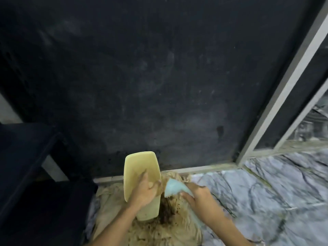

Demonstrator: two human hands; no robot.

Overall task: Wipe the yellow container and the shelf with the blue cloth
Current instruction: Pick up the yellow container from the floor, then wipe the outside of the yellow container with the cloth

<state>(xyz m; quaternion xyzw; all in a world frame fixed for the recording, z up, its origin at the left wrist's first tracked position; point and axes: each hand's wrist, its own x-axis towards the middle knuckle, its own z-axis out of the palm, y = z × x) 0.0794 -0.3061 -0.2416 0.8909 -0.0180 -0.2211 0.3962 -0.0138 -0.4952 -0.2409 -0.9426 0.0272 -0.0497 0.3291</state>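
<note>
At lower centre of the frame the yellow container (pixel 141 176) is held tilted in the closed grip of the left hand (pixel 144 189); the blue cloth (pixel 174 188), bunched in the right hand (pixel 198 195), lies just beside it; wiping appears barely begun; brown grime remains below; the shelf cannot be identified.

Matt yellow plastic container (pixel 140 167), soft blue cloth (pixel 173 188), glossy marbled floor (pixel 266 192).

Marble-patterned floor (pixel 266 192) — soiled beige cloth (pixel 115 206), perhaps a mop, on it.
</note>
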